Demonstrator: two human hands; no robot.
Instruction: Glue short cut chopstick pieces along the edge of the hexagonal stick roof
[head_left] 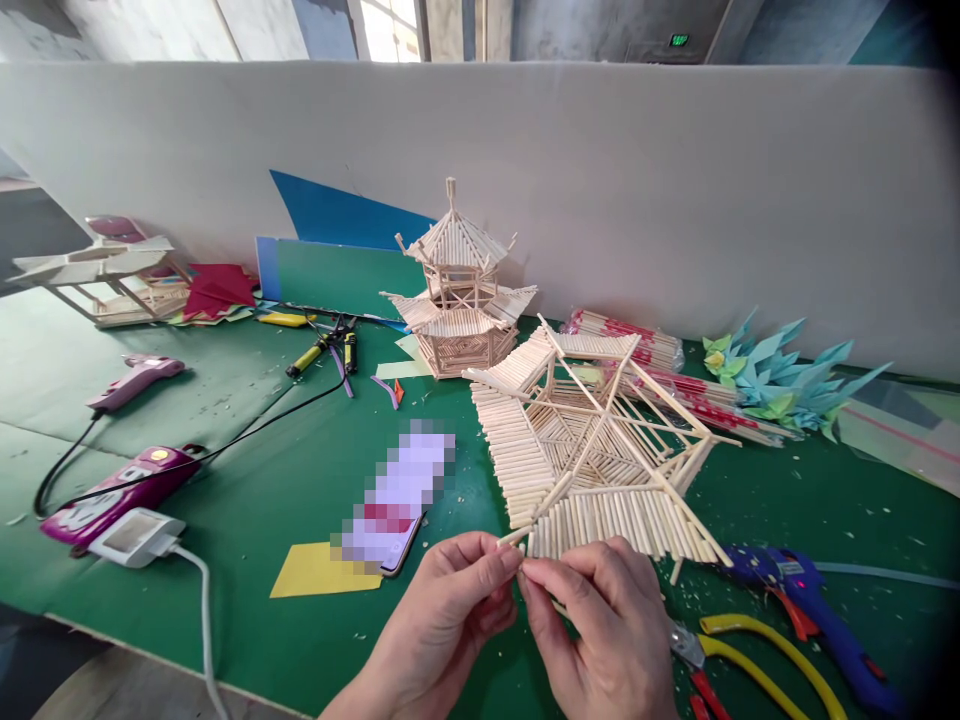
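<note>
A six-sided pavilion model built of thin wooden sticks stands in front of me, its roof partly covered with rows of short sticks and partly bare frame. My left hand is closed at its near left corner, thumb and finger pinching the protruding stick end. Right beside it, my right hand is pinched at the same corner, below the near row of roof sticks. What lies between its fingertips is too small and hidden to name. Behind the model rises a finished two-tiered stick pagoda.
At right lie a blue glue gun and yellow-handled pliers. Red-wrapped stick bundles and teal folded-paper leaves are behind. A phone, yellow paper, pink glue gun and power strip lie left.
</note>
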